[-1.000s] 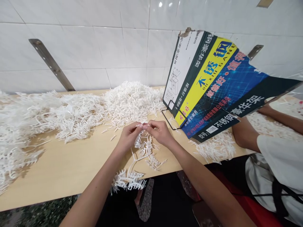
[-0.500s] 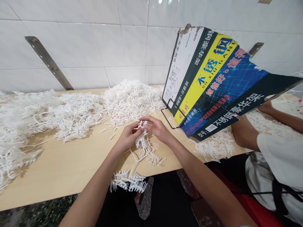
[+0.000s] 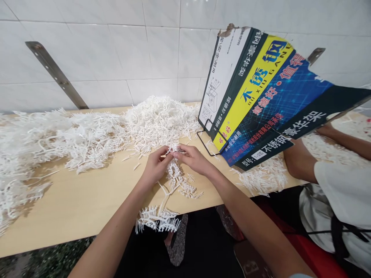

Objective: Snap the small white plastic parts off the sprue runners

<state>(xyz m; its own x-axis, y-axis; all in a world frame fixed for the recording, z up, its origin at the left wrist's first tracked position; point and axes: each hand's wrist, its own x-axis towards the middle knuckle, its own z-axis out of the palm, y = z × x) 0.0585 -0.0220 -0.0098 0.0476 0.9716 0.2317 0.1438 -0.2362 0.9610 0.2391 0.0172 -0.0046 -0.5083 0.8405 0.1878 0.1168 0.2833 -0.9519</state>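
Note:
My left hand (image 3: 157, 163) and my right hand (image 3: 192, 157) meet over the table, fingertips pinched together on a small bunch of white plastic sprigs (image 3: 173, 148). The exact pieces between the fingers are too small to tell apart. Just below my hands lies a clump of loose white sprigs (image 3: 177, 175). A branched white plastic sprue (image 3: 159, 219) with rows of thin prongs hangs over the table's front edge, its stem running up towards my left hand. Behind my fingers rises a large heap of short white pieces (image 3: 162, 119).
Bushier white branched pieces (image 3: 89, 143) cover the table's left side. A printed cardboard panel (image 3: 255, 104) stands in a black wire stand (image 3: 213, 141) at the right. Beyond it are a co-worker's arm (image 3: 300, 160) and more white pieces (image 3: 261, 175). A tiled wall (image 3: 116, 50) closes the back.
My fingertips have drawn closer together, and my right fingers have curled down on the white pieces. The sprue and the heaps lie as before.

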